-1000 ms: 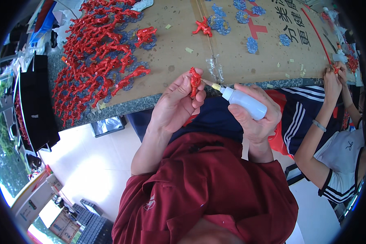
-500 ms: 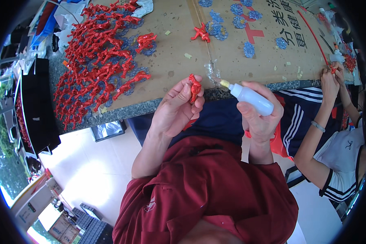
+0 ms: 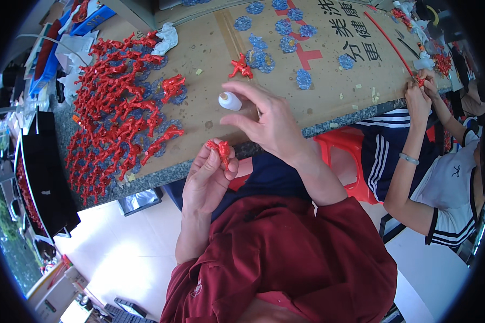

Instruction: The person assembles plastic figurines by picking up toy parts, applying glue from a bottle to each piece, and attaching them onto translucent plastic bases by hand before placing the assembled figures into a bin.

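My left hand pinches a small glossy red figurine at the table's front edge, thumb on one side and fingers behind it. Just beyond, a white squeeze bottle with a narrow tip stands on the cardboard. My right hand reaches over beside it, thumb and fingers spread wide around the bottle without visibly gripping it. Another red figurine lies farther back, near a clump of translucent blue discs.
Many red figurines crowd the left of the table among blue discs. More blue discs dot the cardboard. A crumpled white cloth lies at the back. At right, another person's hands hold something red by a long red rod.
The squeeze bottle went from my right hand to standing on the table, farther left. My right hand moved left and opened. The view has shifted; my left hand still holds the figurine.
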Motion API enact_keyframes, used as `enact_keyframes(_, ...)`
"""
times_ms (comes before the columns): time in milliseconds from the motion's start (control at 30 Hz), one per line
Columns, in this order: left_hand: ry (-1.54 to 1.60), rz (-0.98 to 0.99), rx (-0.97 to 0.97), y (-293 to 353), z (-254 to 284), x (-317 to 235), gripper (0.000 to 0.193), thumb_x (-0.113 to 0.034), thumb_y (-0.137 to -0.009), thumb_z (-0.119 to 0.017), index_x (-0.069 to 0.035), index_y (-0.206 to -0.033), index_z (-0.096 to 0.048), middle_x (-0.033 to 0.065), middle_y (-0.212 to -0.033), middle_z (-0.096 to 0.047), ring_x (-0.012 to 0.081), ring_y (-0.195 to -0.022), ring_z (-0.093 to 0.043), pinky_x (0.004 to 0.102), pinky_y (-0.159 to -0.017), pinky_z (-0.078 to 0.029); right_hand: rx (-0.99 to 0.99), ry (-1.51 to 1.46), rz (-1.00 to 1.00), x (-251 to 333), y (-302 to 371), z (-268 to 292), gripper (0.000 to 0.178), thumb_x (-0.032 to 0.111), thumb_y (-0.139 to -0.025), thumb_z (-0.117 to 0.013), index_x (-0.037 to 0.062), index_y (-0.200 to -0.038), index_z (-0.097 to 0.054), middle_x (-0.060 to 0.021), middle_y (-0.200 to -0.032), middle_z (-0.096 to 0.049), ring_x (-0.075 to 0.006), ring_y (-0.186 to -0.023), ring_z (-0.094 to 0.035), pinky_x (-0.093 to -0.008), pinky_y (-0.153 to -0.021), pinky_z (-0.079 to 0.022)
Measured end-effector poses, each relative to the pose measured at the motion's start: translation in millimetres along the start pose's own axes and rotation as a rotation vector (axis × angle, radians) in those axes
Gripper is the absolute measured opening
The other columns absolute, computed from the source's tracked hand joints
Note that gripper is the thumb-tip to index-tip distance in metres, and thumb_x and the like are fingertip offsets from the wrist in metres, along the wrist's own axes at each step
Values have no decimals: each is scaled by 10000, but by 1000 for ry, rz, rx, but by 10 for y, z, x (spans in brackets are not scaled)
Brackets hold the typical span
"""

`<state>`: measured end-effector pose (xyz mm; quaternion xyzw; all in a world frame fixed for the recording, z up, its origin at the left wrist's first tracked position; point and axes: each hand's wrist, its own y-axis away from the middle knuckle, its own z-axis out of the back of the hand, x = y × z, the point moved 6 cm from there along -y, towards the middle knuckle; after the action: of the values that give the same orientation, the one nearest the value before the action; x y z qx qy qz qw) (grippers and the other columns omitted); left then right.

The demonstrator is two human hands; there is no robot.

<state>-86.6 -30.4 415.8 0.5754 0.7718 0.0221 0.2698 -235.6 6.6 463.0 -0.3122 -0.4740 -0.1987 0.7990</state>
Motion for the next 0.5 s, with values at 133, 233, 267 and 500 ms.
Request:
enact_keyframes(133,-4,12,9,-8,-24,-12,191,-166,-907,-486,-54,-1060,-505,99,-921,-547,160,-746,-524,233,-616,-421,-96,190,22,-29,-138,409,299,114,-756,-636,36,-1036,-566,-127,-873,-612,-290,-833,-564,-377,-726,-432)
enact_keyframes(233,-43,32,17,-56,-101,32,230,-173,-902,-491,-54,-1098,-471,100,-902,-501,159,-729,-470,228,-604,-384,-96,680,149,-103,-310,487,322,111,-732,-642,37,-1038,-571,-87,-833,-604,-240,-909,-499,-375,-807,-359)
enact_keyframes(267,-43,36,20,-60,-120,37,230,-173,-902,-491,-54,-1098,-471,100,-902,-501,159,-729,-470,228,-604,-384,-99,684,146,-96,-310,505,322,111,-732,-642,37,-1038,-571,-87,-833,-604,-240,-909,-499,-375,-807,-359)
enact_keyframes(500,-44,23,12,-52,-99,78,230,-171,-906,-482,-48,-1101,-469,102,-894,-505,160,-714,-470,232,-594,-375,-84,462,-8,-11,-126,558,342,43,-700,-656,41,-1028,-558,-106,-909,-549,-230,-842,-524,-336,-718,-399)
